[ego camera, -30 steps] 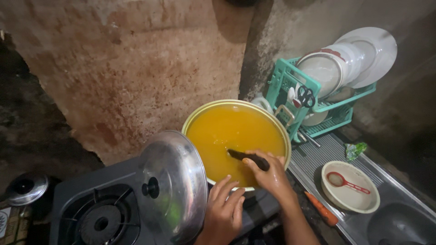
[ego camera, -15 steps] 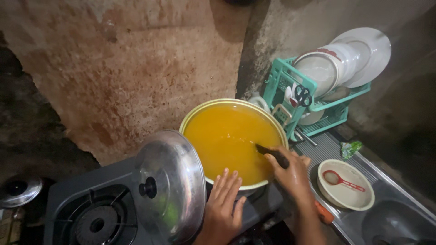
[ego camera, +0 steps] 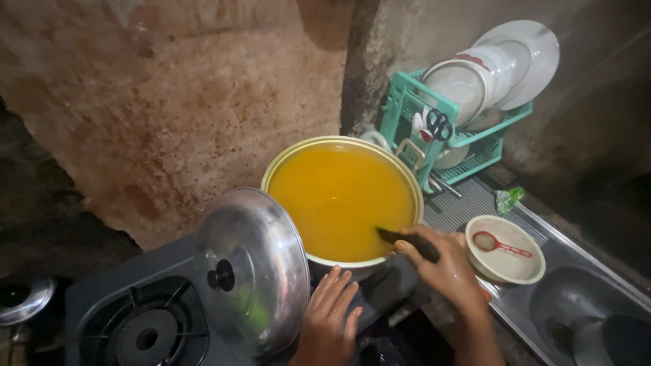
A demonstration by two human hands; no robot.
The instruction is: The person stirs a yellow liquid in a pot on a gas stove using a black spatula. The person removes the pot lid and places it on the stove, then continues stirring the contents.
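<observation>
A big round pot (ego camera: 274, 173) full of yellow-orange liquid (ego camera: 336, 196) stands on the right side of a dark gas stove (ego camera: 102, 298). My right hand (ego camera: 444, 268) grips the black handle of a ladle (ego camera: 412, 242) at the pot's near right rim, with its bowl sunk in the liquid. My left hand (ego camera: 330, 318) rests open on the stove just below the pot. To its left, a shiny metal lid (ego camera: 254, 268) with a black knob leans over the left burner (ego camera: 142, 335).
A teal dish rack (ego camera: 468, 139) with white plates and scissors stands behind the pot by a stained wall. A white bowl (ego camera: 505, 251) holding a red spoon sits on a steel sink drainboard (ego camera: 563, 271) at right. Another small lid (ego camera: 24, 298) lies far left.
My right hand has swept the ladle from the pot's middle toward its near right edge. The left hand has slid a little toward the pot and spread its fingers.
</observation>
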